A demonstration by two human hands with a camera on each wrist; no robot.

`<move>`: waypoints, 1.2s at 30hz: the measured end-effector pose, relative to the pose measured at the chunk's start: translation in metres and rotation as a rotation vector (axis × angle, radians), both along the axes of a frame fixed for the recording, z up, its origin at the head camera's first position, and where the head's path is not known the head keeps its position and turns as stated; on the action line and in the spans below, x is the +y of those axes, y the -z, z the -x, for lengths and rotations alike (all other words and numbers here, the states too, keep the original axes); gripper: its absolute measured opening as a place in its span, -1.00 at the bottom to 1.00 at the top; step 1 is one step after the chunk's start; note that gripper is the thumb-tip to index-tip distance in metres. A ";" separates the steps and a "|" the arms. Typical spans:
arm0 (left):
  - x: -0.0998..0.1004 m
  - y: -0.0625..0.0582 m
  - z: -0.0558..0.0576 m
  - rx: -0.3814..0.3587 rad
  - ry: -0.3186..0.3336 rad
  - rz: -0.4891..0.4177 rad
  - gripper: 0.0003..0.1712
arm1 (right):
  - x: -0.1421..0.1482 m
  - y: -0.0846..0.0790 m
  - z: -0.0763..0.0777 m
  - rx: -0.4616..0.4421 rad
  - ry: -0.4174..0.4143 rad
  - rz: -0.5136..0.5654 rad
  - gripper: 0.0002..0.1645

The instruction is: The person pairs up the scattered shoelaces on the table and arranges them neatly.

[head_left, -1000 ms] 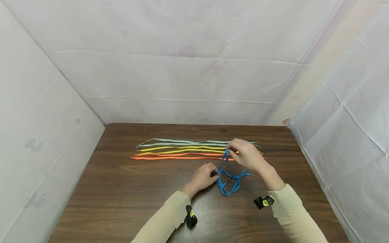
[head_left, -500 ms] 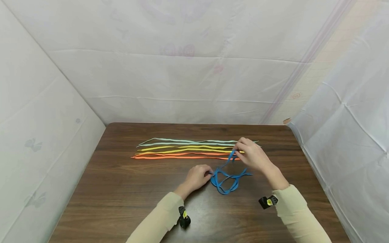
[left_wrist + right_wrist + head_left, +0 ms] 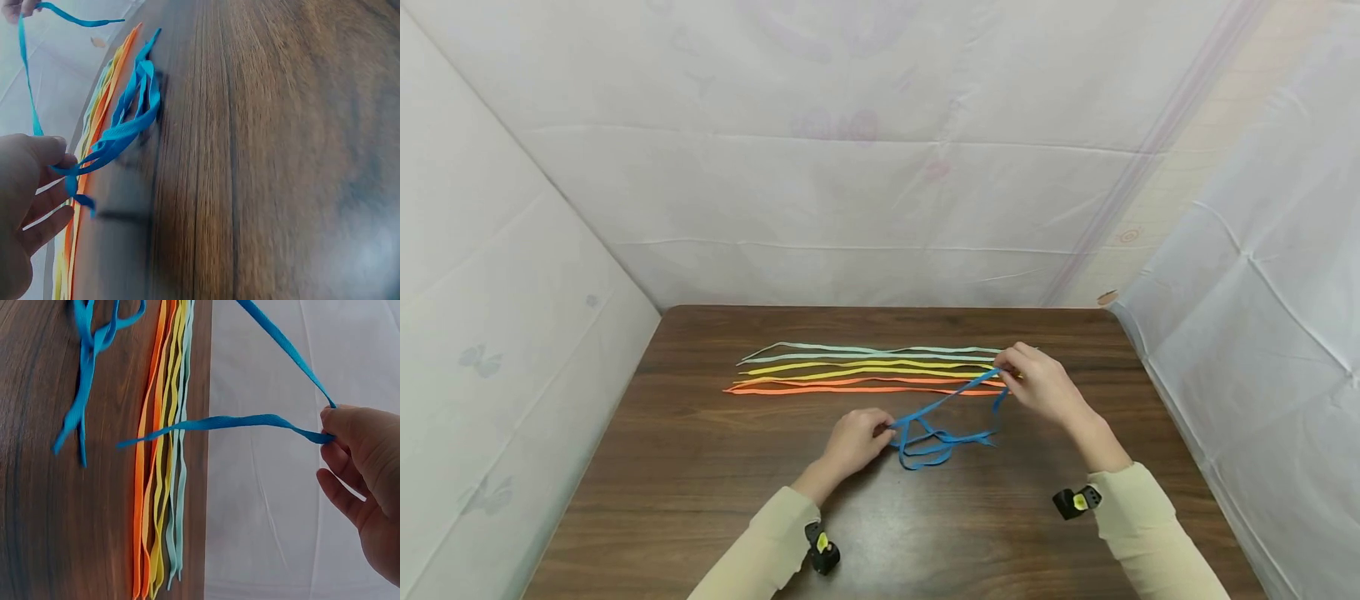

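A blue shoelace [image 3: 946,400] runs taut between both hands, and its loose loops hang below the left one. My left hand [image 3: 855,440] pinches the bunched lace between thumb and forefinger; in the left wrist view the other fingers [image 3: 47,231] are spread beside it. Farther right and higher, my right hand [image 3: 1041,385] pinches the lace near one end. In the right wrist view a short free tail [image 3: 250,420] hangs from that pinch, across the other laces in this view.
Flat laces lie side by side along the table's back: mint [image 3: 842,346], yellow [image 3: 820,364] and orange [image 3: 850,389]. They sit on a dark wooden table [image 3: 700,467]. White sheeting [image 3: 850,208] rises behind and at both sides.
My left hand has moved left with the bunched lace and my right hand a little to the right. The stretch of blue lace between them has lengthened and straightened.
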State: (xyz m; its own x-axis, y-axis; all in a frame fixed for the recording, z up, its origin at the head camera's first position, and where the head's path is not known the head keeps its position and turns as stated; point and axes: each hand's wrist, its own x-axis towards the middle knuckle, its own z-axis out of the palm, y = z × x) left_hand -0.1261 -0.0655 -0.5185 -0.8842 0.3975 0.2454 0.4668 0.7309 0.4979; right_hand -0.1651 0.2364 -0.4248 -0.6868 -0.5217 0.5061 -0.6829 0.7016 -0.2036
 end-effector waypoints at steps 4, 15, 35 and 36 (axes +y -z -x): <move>-0.008 0.000 -0.006 -0.033 0.009 -0.007 -0.91 | 0.006 0.001 -0.001 -0.002 0.011 0.002 -0.79; -0.030 0.004 -0.021 -0.060 0.015 0.028 -0.90 | 0.022 0.009 -0.009 -0.028 0.050 0.010 -0.80; -0.069 -0.009 -0.020 0.003 -0.110 0.139 -0.89 | 0.050 0.029 -0.015 -0.096 0.182 -0.026 -0.81; -0.072 -0.009 -0.020 0.003 -0.117 0.139 -0.90 | 0.051 0.030 -0.015 -0.097 0.190 -0.024 -0.81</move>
State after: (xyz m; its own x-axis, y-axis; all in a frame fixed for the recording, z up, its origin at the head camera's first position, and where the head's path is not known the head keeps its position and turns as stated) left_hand -0.1059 -0.1378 -0.5092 -0.9258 0.3218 0.1985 0.3757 0.8421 0.3869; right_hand -0.1505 0.2876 -0.4548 -0.8185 -0.3898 0.4220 -0.5163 0.8212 -0.2430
